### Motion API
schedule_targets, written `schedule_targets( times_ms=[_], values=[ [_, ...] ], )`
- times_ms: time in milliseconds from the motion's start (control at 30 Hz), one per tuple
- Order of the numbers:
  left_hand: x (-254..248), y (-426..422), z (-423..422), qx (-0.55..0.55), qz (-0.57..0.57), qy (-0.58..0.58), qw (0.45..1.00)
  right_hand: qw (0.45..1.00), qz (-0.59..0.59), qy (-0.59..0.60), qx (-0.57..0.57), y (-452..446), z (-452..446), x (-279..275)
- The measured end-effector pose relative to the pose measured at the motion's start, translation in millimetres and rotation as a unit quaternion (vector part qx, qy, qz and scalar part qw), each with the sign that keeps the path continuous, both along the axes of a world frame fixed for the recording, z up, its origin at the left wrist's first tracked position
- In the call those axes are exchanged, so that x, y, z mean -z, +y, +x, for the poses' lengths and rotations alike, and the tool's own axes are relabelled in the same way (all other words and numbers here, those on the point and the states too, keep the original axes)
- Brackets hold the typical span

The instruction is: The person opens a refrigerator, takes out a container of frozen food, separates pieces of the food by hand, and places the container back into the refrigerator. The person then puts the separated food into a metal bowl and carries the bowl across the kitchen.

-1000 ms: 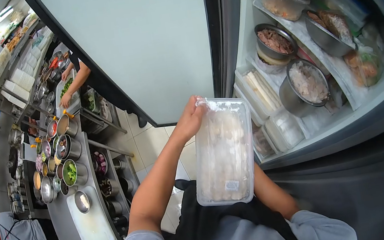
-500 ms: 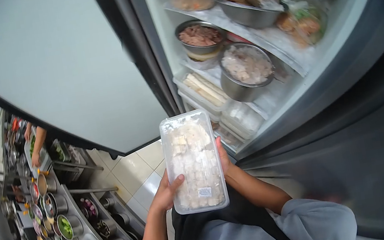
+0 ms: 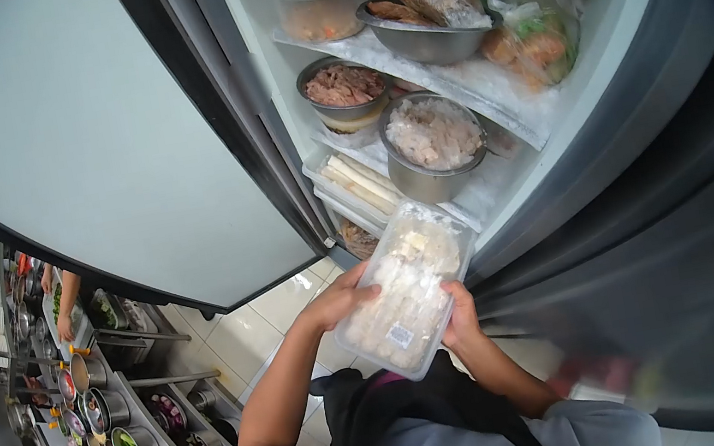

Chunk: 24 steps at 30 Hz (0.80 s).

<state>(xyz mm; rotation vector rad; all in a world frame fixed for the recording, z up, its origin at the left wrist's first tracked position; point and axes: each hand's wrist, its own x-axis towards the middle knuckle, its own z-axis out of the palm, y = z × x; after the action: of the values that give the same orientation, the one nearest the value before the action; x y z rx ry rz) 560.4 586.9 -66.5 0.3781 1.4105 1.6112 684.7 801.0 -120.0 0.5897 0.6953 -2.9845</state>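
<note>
A clear plastic box [image 3: 406,295] with pale, frosty pieces inside and a small white label is held tilted in front of the black apron. My left hand [image 3: 343,298] grips its left side, thumb on top. On the right side, my right hand [image 3: 458,312] is closed round the edge. Just beyond the box, an open freezer holds a metal pot of whitish frozen food [image 3: 434,134], a bowl of pinkish meat [image 3: 343,85] and a tray of long white sticks [image 3: 358,183].
The freezer door [image 3: 104,160] stands open at the left. A frosty shelf [image 3: 487,100] bears a metal bowl [image 3: 429,29] and bagged food [image 3: 539,45]. At the lower left is a counter [image 3: 144,443] with pots. A person's hands [image 3: 63,312] are over a tray of greens.
The view has turned toward the freezer. My right hand has come onto the box's right side, my left hand has moved down its left side, and the box now tilts to the right.
</note>
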Motion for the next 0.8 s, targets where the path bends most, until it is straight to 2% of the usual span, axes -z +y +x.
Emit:
schedule_targets(
  times_ms=[100,167,233,267,300,333,367,400,500,567,600,633,700,733,767,800],
  values=[
    [16.9,25.1,-35.3,-0.009,-0.005,0.010,1.000,0.999,0.009,-0.039,0.022,12.0,-19.2,-4.8],
    [30.3,46.4,-64.1,-0.025,-0.045,0.057,0.997,0.999,0.021,-0.029,-0.012,7.0,-12.2,-23.2],
    [27.1,70.7,-79.0,-0.067,-0.167,0.131,0.975,0.979,-0.003,-0.150,-0.140,-8.0,1.5,-37.5],
    [37.7,80.1,-89.9,-0.022,-0.289,0.372,0.882,0.977,-0.101,-0.130,-0.136,1.1,7.4,-28.5],
    [54.6,87.0,-86.5,-0.111,-0.371,0.506,0.771,0.956,-0.198,-0.112,-0.183,3.6,-14.5,-17.1],
    [46.4,77.5,-74.3,-0.165,-0.308,0.503,0.791,0.974,-0.166,-0.114,-0.103,8.8,-22.6,-4.7],
    [34.1,69.6,-69.8,-0.151,-0.300,0.481,0.810,0.984,-0.133,-0.113,-0.016,14.4,-33.0,7.3],
    [30.0,57.7,-64.4,-0.183,-0.306,0.420,0.835,0.982,-0.154,-0.113,0.009,24.3,-40.2,17.5],
    [20.1,-14.9,-62.8,-0.252,-0.270,0.407,0.835,0.949,-0.270,-0.107,0.121,43.9,-68.7,15.6],
    [23.5,-78.8,-76.0,-0.376,-0.259,0.338,0.823,0.959,-0.247,-0.057,0.124,61.4,-84.6,30.2],
    [23.9,-118.0,-85.0,-0.456,-0.252,0.352,0.778,0.940,-0.291,-0.085,0.157,70.1,-97.9,41.8],
    [11.2,-153.8,-91.5,-0.583,-0.190,0.358,0.704,0.917,-0.334,-0.115,0.187,76.1,-108.6,52.6],
    [-40.8,-239.1,-104.5,-0.733,-0.165,0.409,0.518,0.931,-0.311,-0.073,0.178,83.5,-119.8,67.4],
    [-56.6,-290.8,-117.3,-0.770,-0.144,0.454,0.424,0.910,-0.344,-0.100,0.208,87.1,-126.2,68.4],
    [-79.8,-330.6,-125.8,-0.821,-0.073,0.425,0.374,0.957,-0.224,-0.035,0.180,101.0,-131.8,101.3],
    [-96.6,-372.4,-142.0,-0.845,-0.080,0.428,0.310,0.972,-0.158,-0.013,0.174,97.9,-135.1,100.1]
  ],
)
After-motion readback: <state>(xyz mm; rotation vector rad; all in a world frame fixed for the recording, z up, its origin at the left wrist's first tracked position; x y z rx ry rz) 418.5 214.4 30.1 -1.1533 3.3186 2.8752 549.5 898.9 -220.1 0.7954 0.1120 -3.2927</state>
